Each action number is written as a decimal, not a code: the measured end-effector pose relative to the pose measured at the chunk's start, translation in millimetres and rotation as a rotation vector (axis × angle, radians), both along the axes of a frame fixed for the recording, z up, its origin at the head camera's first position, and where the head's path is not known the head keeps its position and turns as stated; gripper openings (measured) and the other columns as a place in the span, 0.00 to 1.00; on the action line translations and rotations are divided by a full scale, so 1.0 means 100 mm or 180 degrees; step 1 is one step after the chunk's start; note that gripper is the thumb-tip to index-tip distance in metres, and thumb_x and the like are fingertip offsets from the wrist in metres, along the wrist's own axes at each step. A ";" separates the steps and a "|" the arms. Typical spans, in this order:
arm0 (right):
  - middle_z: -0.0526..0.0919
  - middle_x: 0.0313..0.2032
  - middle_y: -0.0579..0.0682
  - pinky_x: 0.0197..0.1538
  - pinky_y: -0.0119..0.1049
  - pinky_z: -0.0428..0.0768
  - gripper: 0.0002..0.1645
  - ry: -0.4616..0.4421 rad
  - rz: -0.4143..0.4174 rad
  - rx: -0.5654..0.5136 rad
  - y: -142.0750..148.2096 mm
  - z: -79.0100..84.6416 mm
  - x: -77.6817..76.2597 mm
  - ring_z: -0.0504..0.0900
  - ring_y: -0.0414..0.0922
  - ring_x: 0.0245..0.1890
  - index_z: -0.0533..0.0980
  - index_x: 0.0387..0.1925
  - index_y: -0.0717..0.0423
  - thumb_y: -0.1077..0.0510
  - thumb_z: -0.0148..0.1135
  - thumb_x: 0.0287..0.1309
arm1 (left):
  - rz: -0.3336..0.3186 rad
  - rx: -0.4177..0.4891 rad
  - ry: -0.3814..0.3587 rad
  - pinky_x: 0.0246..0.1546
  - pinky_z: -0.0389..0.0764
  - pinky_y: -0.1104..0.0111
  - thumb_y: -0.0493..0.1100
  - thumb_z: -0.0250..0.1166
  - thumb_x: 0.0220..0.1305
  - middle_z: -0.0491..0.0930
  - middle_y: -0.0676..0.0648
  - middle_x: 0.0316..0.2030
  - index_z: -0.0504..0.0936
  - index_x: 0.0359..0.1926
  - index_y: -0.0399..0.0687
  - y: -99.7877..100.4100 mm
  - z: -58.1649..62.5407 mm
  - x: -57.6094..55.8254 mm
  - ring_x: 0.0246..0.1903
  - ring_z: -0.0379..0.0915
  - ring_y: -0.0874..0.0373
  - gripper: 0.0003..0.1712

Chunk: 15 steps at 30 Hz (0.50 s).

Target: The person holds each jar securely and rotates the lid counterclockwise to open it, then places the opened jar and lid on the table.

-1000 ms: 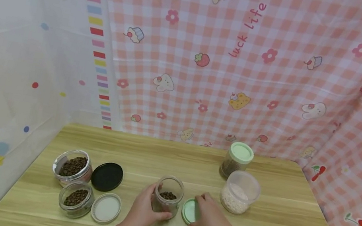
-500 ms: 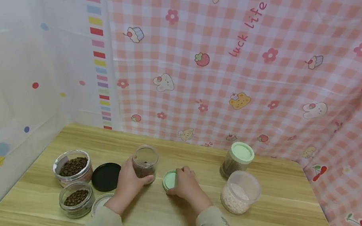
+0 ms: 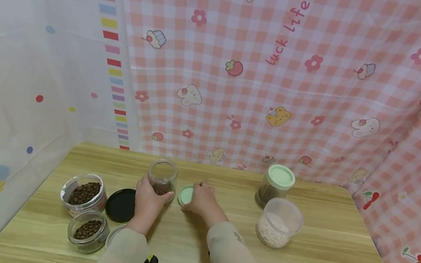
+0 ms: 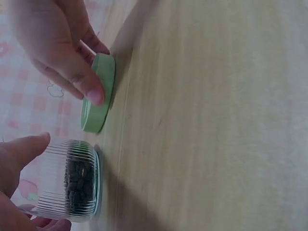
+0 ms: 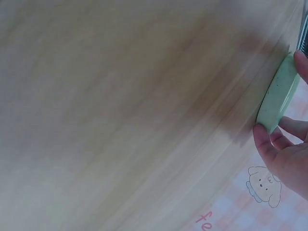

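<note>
A ribbed clear glass jar [image 3: 162,176] with dark beans at its bottom stands lidless toward the back of the table. My left hand [image 3: 148,201] grips it from the left, thumb on the near side and fingers round the far side. Just right of the jar is a round green lid [image 3: 185,195], close on the tabletop. My right hand [image 3: 204,203] holds this lid by its rim, partly covering it in the head view. In the right wrist view, thumb and fingers pinch opposite edges of the lid [image 5: 278,96].
Left lie an open jar of beans [image 3: 85,194], a smaller open bean jar [image 3: 88,231], a black lid [image 3: 121,205] and a pale lid [image 3: 113,233] mostly under the left sleeve. At right stand a green-lidded jar [image 3: 276,186] and a tub of pale flakes [image 3: 279,223].
Both hands have moved leftward and away from me, taking the glass jar and the green lid along from the front middle toward the back of the table.
</note>
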State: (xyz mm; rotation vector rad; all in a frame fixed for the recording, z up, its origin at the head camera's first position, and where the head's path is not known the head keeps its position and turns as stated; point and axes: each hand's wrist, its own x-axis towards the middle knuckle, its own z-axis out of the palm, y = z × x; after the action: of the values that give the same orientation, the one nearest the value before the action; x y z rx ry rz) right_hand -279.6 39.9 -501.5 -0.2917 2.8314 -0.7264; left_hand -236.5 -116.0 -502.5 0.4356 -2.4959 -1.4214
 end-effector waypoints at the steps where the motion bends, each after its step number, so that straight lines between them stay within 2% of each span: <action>1: 0.65 0.63 0.60 0.62 0.50 0.69 0.52 0.0000 0.0004 -0.0008 -0.02 0.01 -0.01 0.63 0.58 0.62 0.65 0.63 0.65 0.50 0.79 0.37 | 0.0009 0.0010 0.0032 0.62 0.65 0.47 0.45 0.76 0.46 0.64 0.32 0.59 0.57 0.67 0.36 0.00 -0.01 -0.01 0.61 0.60 0.38 0.52; 5: 0.65 0.63 0.61 0.61 0.50 0.71 0.51 -0.0010 0.0048 0.0036 -0.11 0.02 -0.04 0.63 0.59 0.62 0.65 0.64 0.64 0.50 0.77 0.40 | 0.0054 0.0052 0.0105 0.62 0.64 0.47 0.44 0.77 0.46 0.64 0.33 0.59 0.59 0.66 0.36 -0.02 0.00 -0.06 0.61 0.60 0.38 0.51; 15: 0.64 0.64 0.61 0.62 0.50 0.69 0.49 -0.0077 0.0036 0.0113 -0.20 0.04 -0.12 0.62 0.58 0.64 0.63 0.65 0.64 0.50 0.74 0.45 | 0.0192 0.0136 0.0028 0.63 0.64 0.48 0.43 0.76 0.47 0.61 0.33 0.61 0.56 0.68 0.36 0.00 0.02 -0.13 0.62 0.59 0.39 0.51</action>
State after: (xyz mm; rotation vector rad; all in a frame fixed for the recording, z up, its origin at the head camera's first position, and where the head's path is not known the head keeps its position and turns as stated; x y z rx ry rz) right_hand -291.3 20.3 -497.4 -0.2910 2.8143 -0.6720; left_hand -249.7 -115.7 -500.8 0.5073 -2.4281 -1.4525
